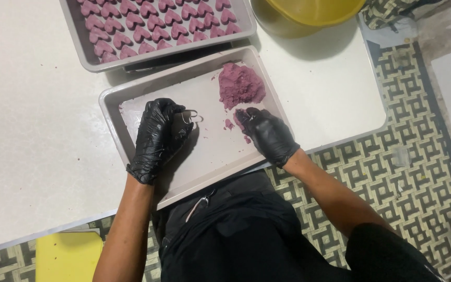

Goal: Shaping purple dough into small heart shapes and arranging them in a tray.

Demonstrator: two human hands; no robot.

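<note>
Your left hand (157,137) grips the cutter (189,116), your right hand (267,134) pinches dough (240,85); squeeze loosely and crumbs may scatter across the tray (131,99).

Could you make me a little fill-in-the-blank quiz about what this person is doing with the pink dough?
1. Both hands wear ____ gloves.
2. The left hand holds a small metal cutter over the near tray, while the right hand pinches a bit of ____ dough.
3. The pieces in the far tray are shaped like ____.
4. The bowl at the top is ____.

Missing words: black; pink; hearts; yellow
</note>
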